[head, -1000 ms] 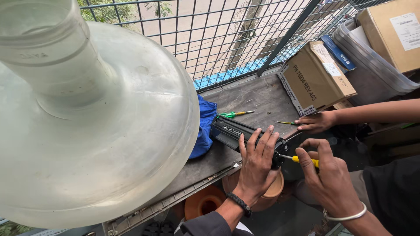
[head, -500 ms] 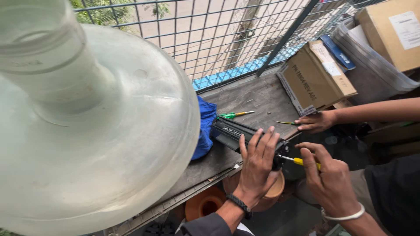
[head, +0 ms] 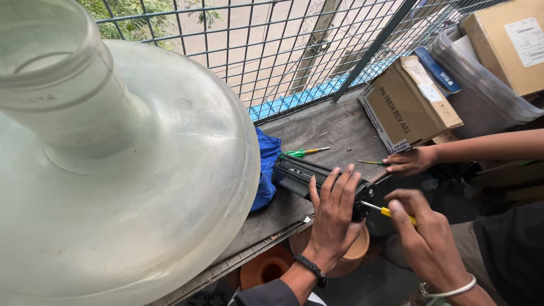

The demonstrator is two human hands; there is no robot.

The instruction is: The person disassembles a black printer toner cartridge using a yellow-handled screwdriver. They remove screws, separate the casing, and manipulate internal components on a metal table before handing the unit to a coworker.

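Grey bench (head: 334, 127) — cartridge (head: 300, 173), screwdriver (head: 303, 152), cloth (head: 266, 170)

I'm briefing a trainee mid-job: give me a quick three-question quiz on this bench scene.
1. True or false: the left hand lies flat on the black cartridge.
2. What does the right hand hold? A) yellow-handled screwdriver B) pliers C) brush
3. What lies loose on the bench by the blue cloth?

Key: 1 true; 2 A; 3 a green-handled screwdriver.
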